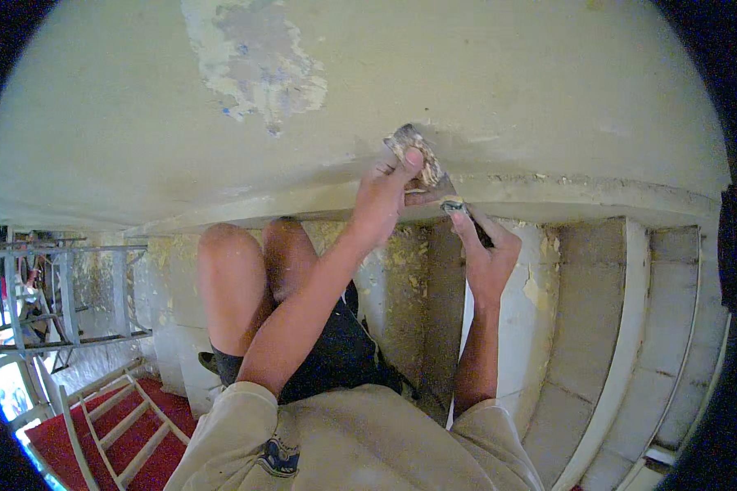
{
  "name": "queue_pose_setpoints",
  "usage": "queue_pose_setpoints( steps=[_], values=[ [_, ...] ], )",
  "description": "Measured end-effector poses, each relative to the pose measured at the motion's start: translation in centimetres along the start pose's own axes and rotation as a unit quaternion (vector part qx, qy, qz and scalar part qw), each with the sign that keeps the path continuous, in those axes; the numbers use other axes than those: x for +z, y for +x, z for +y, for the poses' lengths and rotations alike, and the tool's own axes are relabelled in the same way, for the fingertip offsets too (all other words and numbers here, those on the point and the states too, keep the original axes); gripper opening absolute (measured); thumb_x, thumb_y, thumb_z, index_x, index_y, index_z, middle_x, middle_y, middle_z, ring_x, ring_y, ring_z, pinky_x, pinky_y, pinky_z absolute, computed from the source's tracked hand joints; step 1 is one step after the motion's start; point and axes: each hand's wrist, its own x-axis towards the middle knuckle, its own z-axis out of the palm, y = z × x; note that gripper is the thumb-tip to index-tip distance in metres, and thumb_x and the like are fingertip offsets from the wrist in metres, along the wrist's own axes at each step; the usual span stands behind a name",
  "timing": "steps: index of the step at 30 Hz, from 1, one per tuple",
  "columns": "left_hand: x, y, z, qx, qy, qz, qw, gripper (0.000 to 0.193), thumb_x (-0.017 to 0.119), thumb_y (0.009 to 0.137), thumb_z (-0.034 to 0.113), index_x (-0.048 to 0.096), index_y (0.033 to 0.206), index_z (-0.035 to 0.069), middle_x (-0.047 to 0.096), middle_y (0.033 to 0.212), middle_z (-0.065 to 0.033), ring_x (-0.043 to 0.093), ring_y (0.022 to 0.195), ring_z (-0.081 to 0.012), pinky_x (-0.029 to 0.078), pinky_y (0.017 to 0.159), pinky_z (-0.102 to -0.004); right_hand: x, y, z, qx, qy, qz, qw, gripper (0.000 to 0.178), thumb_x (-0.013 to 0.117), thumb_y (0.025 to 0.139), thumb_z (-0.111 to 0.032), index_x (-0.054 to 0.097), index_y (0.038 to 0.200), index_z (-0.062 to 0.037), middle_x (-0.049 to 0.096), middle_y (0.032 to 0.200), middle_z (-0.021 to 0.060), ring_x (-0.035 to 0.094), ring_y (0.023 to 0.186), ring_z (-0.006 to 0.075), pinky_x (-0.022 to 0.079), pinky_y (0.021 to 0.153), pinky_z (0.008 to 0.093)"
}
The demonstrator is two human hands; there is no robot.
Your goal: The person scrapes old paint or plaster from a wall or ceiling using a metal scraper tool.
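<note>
A scraper (427,168) with a broad blade crusted in whitish and brown residue is in front of the wall, slanting up to the left. My right hand (491,254) grips its handle end, most of which the fingers hide. At the blade, my left hand (381,200) is closed, its thumb pressed on the crusted face and its fingers behind it. Close beyond both hands is the pale yellowish wall (532,106). A bare grey-white patch (258,61) with flaked edges shows on it, up and to the left.
A ledge (581,190) runs along the wall's foot. Steps (594,327) lie to the right. My bent knees (233,270) are left of my hands. Further left are metal scaffolding (65,286), a wooden ladder (131,425) and a red floor covering (57,442).
</note>
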Motion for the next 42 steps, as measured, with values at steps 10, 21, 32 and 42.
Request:
queue_pose_setpoints(
  steps=[10, 21, 32, 42],
  values=[
    [-0.2, -0.4, 0.3, -0.001, -0.050, 0.020, 0.999, 0.035, 0.058, 0.083, 0.035, 0.055, 0.096, 0.002, 0.060, 0.088, -0.0065, 0.060, 0.080, -0.0166, 0.052, 0.068, -0.0325, -0.3, 0.0, 0.3, -0.004, 0.019, -0.038, 0.999, 0.025, 0.066, 0.076, -0.022, 0.066, 0.086, 0.0006, 0.054, 0.056, 0.0003, 0.042, 0.045, 0.0051, 0.032, 0.042, 0.0208],
    [-1.0, 0.9, -0.8, -0.019, -0.035, 0.023, 0.999, 0.036, 0.058, 0.082, 0.036, 0.056, 0.089, 0.001, 0.058, 0.079, -0.0072, 0.057, 0.065, -0.0131, 0.053, 0.062, -0.0314, -0.6, 0.3, 0.1, 0.003, 0.007, -0.018, 1.000, 0.024, 0.068, 0.073, -0.019, 0.065, 0.087, 0.0004, 0.063, 0.068, 0.0130, 0.056, 0.057, 0.0127, 0.044, 0.057, 0.0240],
    [-0.9, -0.2, -0.3, -0.010, -0.066, 0.020, 0.998, 0.037, 0.057, 0.082, 0.038, 0.056, 0.090, 0.002, 0.060, 0.082, -0.0052, 0.060, 0.071, -0.0134, 0.053, 0.063, -0.0306, 0.9, -0.4, 0.0, 0.038, 0.012, -0.021, 0.999, 0.026, 0.068, 0.073, -0.020, 0.065, 0.087, 0.0017, 0.062, 0.067, 0.0096, 0.053, 0.059, 0.0106, 0.042, 0.057, 0.0229],
    [-1.8, -0.3, -1.5, 0.006, -0.081, 0.005, 0.997, 0.030, 0.056, 0.084, 0.032, 0.056, 0.094, 0.003, 0.060, 0.087, -0.0070, 0.061, 0.076, -0.0176, 0.052, 0.065, -0.0316, 0.7, -0.7, 0.4, -0.017, 0.032, -0.030, 0.999, 0.025, 0.066, 0.076, -0.019, 0.065, 0.089, 0.0023, 0.056, 0.061, -0.0003, 0.044, 0.055, 0.0057, 0.034, 0.049, 0.0198]
  ],
)
